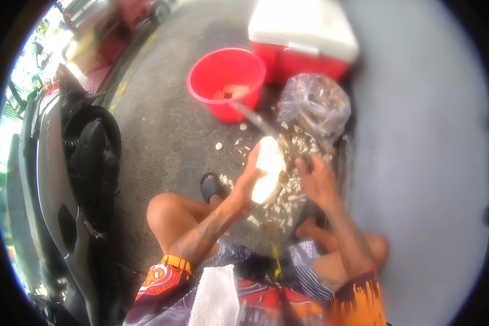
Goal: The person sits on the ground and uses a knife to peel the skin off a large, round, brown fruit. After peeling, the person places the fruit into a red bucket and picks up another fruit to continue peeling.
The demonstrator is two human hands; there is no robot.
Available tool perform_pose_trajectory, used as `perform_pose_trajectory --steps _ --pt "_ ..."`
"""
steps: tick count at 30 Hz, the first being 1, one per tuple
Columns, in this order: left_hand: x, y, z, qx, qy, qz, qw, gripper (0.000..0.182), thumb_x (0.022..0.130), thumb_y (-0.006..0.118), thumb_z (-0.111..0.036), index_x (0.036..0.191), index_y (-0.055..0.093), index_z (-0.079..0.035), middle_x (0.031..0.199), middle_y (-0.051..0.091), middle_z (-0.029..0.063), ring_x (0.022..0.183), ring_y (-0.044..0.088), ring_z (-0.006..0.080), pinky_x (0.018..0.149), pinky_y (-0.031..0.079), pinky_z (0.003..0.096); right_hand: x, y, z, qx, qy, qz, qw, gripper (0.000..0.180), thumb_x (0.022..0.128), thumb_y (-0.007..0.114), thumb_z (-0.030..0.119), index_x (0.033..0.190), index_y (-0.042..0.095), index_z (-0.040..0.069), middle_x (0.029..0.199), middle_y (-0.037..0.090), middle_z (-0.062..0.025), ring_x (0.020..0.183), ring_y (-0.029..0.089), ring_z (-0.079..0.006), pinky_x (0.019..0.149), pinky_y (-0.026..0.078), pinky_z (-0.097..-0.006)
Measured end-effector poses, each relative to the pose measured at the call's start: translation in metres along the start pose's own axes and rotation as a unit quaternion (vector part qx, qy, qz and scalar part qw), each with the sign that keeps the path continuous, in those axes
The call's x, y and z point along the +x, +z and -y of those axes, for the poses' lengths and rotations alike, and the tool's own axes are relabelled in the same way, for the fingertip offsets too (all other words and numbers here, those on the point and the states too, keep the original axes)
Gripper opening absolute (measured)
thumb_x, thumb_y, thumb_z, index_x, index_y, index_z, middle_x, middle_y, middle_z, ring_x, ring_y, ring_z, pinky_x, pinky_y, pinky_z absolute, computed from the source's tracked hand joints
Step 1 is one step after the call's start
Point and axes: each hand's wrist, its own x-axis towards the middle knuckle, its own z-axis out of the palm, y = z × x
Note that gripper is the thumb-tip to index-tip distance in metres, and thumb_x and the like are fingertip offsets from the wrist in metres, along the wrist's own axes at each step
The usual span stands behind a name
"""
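My left hand (pixel 244 183) grips a large peeled white piece of produce (pixel 269 169), so overexposed that its kind cannot be told. A little brown remains on its right side. My right hand (pixel 320 179) is closed on the dark handle of a knife (pixel 258 120), just right of the piece. The long blade, blurred, points up and left past the produce's top end, towards the red bucket. Below both hands, pale peelings (pixel 285 203) lie scattered over the concrete between my feet.
Orange-toned pieces lie inside the red plastic bucket (pixel 226 102). Behind it stands a red cooler box with a white lid (pixel 303 24). A clear plastic bag (pixel 316 106) holds brownish scraps. A parked motorcycle (pixel 85 150) stands left; a grey wall (pixel 419 163) rises at right.
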Motion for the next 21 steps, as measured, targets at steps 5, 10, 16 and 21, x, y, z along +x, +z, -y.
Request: perform_pose_trajectory --steps 5,10,16,21 --pt "-0.001 0.004 0.005 0.011 0.015 0.037 0.999 0.085 0.086 0.054 -0.024 0.16 0.016 -0.011 0.152 0.033 0.0139 0.137 0.037 0.026 0.112 0.036 0.0394 0.013 0.001 -0.025 0.05 0.144 -0.011 0.988 0.077 0.097 0.043 0.071 0.081 0.061 -0.003 0.073 0.063 -0.0205 0.074 0.063 -0.0334 0.072 0.046 -0.047" --pt "0.008 -0.005 -0.003 0.128 0.069 -0.047 0.988 0.085 0.083 0.053 -0.021 0.16 0.017 -0.008 0.151 0.033 0.0143 0.137 0.037 0.0265 0.113 0.034 0.0386 -0.005 -0.009 0.003 0.126 0.031 -0.014 0.991 0.069 0.098 0.049 0.065 0.094 0.065 -0.002 0.071 0.065 -0.0178 0.072 0.066 -0.0304 0.068 0.048 -0.0444" --pt "0.004 -0.003 -0.005 0.128 0.02 -0.067 0.989 0.088 0.081 0.052 -0.021 0.161 0.017 -0.013 0.158 0.03 0.0126 0.14 0.037 0.0278 0.114 0.034 0.0382 -0.02 -0.01 0.014 0.05 -0.09 0.028 0.994 0.072 0.094 0.05 0.069 0.108 0.065 0.0 0.073 0.067 -0.0208 0.074 0.067 -0.042 0.07 0.052 -0.0487" --pt "0.0 0.004 -0.006 0.078 0.039 -0.005 0.996 0.086 0.083 0.053 -0.021 0.16 0.018 -0.011 0.155 0.032 0.0127 0.139 0.036 0.0266 0.113 0.035 0.0375 0.006 0.003 -0.036 0.003 0.123 -0.006 0.992 0.077 0.095 0.047 0.071 0.097 0.063 -0.005 0.075 0.067 -0.0237 0.076 0.066 -0.0424 0.074 0.05 -0.0513"
